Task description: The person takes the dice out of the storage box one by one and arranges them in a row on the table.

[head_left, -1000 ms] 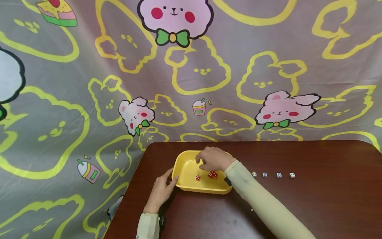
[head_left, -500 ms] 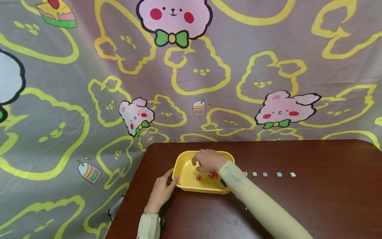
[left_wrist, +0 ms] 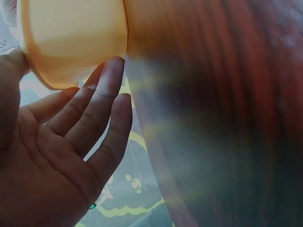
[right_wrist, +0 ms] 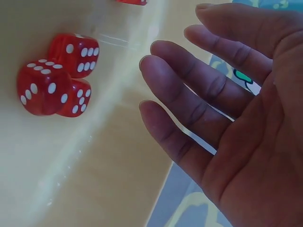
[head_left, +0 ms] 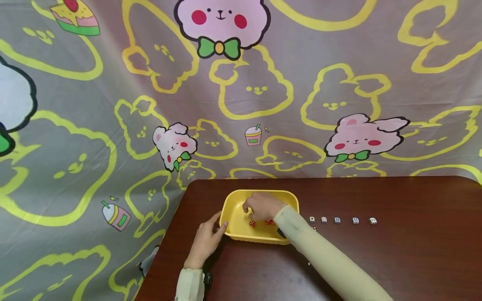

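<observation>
In the head view a yellow plastic tray (head_left: 252, 239) stands on the table. My left hand (head_left: 205, 240) grips its left end, thumb at the rim and fingers against the outside; the left wrist view shows these fingers by the tray wall (left_wrist: 78, 28). Inside the tray hovers my right hand (head_left: 263, 207), its fingers loosely bent and holding nothing. Red dice with white pips lie on the tray floor: one die (head_left: 252, 224) apart, others in a cluster (head_left: 269, 221) partly behind the hand. The right wrist view shows three clustered dice (right_wrist: 59, 78), apart from the fingertips.
Right of the tray, several white dice (head_left: 337, 220) stand in a row on the dark brown table (head_left: 414, 251). Another small white die (head_left: 314, 228) shows beside my right sleeve. A patterned curtain (head_left: 286, 104) hangs behind and to the left of the table.
My right hand has moved left and lower into the tray. More white dice show past the right sleeve. The left hand stays at the tray's end.
</observation>
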`<action>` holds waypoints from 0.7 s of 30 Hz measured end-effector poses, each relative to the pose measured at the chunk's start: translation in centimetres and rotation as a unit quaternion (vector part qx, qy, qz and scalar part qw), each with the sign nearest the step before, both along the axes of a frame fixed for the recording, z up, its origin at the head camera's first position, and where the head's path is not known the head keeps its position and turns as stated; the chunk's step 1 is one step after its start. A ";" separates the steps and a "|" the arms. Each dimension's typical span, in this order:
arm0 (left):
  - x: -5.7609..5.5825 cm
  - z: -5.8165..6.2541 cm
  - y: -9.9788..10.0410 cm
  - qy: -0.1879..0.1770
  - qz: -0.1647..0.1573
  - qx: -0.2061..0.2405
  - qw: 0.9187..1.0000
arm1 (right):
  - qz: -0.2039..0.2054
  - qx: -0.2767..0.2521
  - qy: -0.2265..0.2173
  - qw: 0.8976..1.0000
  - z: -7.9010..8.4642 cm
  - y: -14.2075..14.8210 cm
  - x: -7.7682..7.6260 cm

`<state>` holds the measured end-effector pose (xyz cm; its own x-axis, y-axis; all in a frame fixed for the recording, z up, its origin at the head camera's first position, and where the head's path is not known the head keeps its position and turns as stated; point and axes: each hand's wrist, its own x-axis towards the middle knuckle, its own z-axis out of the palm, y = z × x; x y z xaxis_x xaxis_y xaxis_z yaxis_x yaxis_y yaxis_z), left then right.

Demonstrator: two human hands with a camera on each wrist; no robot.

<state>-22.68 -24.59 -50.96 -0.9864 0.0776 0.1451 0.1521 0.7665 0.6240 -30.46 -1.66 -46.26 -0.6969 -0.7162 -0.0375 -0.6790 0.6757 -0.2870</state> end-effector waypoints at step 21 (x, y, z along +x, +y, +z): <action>0.0 0.2 0.0 -0.017 0.003 -0.002 1.000 | -0.002 0.020 0.013 1.000 -1.6 -0.4 0.4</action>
